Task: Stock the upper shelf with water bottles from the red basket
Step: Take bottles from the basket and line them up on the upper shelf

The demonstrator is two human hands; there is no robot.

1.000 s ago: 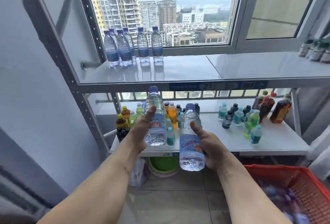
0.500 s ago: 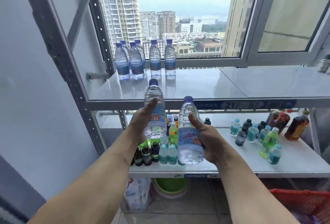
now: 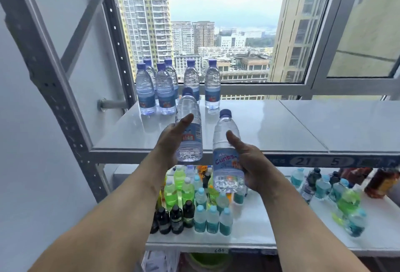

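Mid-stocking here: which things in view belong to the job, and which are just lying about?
Job:
- clear water bottle with blue cap in the left hand
- clear "Cunbs" water bottle in the right hand
- glossy white upper shelf
- six standing water bottles

Lying about:
- green drink bottles
- small dark bottles
- brown bottles

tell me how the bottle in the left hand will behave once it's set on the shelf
The water bottle in the left hand looks full, so probably fairly heavy. Tall and narrow, it may tip if set down tilted. The upper shelf looks glossy, so it could slide when nudged.
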